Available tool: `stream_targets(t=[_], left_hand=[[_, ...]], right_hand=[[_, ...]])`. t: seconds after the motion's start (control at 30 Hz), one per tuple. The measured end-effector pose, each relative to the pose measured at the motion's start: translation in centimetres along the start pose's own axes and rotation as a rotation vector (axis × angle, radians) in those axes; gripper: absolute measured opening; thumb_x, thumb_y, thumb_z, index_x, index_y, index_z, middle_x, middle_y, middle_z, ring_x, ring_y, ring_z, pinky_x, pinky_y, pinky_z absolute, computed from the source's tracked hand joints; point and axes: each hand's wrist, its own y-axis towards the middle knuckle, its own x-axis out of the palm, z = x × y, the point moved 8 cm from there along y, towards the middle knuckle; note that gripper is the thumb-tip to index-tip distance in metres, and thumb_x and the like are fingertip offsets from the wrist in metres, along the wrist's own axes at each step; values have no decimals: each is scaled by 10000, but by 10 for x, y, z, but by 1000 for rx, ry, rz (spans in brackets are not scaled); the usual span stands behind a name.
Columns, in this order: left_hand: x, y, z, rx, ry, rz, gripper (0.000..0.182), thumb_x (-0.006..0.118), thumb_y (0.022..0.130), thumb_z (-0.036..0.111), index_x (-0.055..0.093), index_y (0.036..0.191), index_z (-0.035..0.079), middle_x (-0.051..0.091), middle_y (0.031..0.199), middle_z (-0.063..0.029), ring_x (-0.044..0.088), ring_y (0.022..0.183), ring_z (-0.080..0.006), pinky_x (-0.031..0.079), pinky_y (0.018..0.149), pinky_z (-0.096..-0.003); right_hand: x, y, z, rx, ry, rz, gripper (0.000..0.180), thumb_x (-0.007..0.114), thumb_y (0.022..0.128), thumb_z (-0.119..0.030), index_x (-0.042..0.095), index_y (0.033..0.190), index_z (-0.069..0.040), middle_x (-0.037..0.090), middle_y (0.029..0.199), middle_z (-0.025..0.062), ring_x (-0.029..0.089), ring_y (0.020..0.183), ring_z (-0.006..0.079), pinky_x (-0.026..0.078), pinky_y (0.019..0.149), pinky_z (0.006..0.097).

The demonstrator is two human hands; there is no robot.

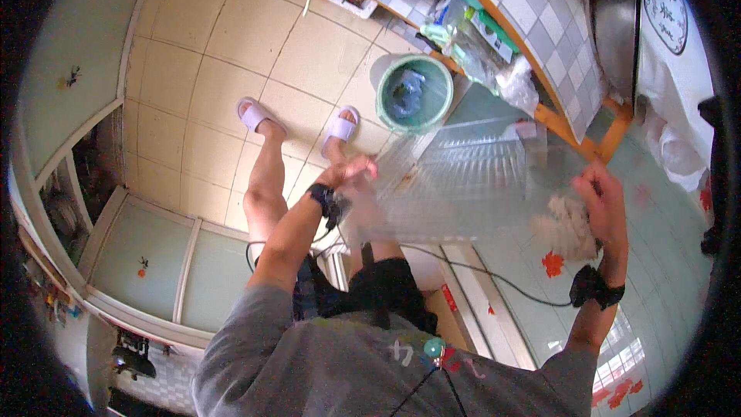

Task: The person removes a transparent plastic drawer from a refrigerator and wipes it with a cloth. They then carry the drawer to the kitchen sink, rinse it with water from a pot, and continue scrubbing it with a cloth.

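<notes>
A clear ribbed plastic container, blurred by motion, (474,156) spans the space between my hands. My left hand (360,172) is closed on its left edge. At the right, my right hand (602,194) has bent fingers near the container's other side; blur hides whether it grips the container. A crumpled beige cloth (564,226) hangs beside the right palm, and how it is held cannot be told. Both wrists wear black bands with a cable.
A pale green bucket (415,94) with something bluish inside stands on the tiled floor (231,40). Plastic bags (515,84) lie under the tiled counter (541,17). A frosted glass panel (654,243) stands at the right, and sliding doors (142,255) at the lower left.
</notes>
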Motion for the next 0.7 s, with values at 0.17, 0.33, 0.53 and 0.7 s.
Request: stream_targets(t=[0.17,0.33,0.53,0.7], left_hand=[[-19,-14,-5,-188,11,164,829,600,665,186,289,1417,24,609,869,-88,612,704,-231,521,594,-363],[-12,-17,12,-147,61,279,819,585,656,153,290,1403,-6,596,975,-127,621,674,-229,549,581,-372],[-6,-33,8,-92,-38,172,447,559,740,207,528,1114,-35,548,1115,-113,645,852,-323,569,667,-443],[2,-95,59,-273,262,138,338,624,725,284,582,952,37,562,883,-63,574,787,-216,513,675,-353]], right_hand=[[-1,-23,4,78,67,70,199,590,810,-95,422,711,-51,390,709,3,369,665,110,324,603,248],[-1,-58,-3,-69,97,195,221,609,793,-100,418,690,-54,392,699,17,385,655,134,339,604,268],[21,-73,26,162,143,94,240,616,791,-98,407,680,-60,389,694,15,387,654,134,348,606,274],[29,-136,-4,94,179,60,233,626,764,-50,413,672,-64,411,688,19,395,645,121,374,619,283]])
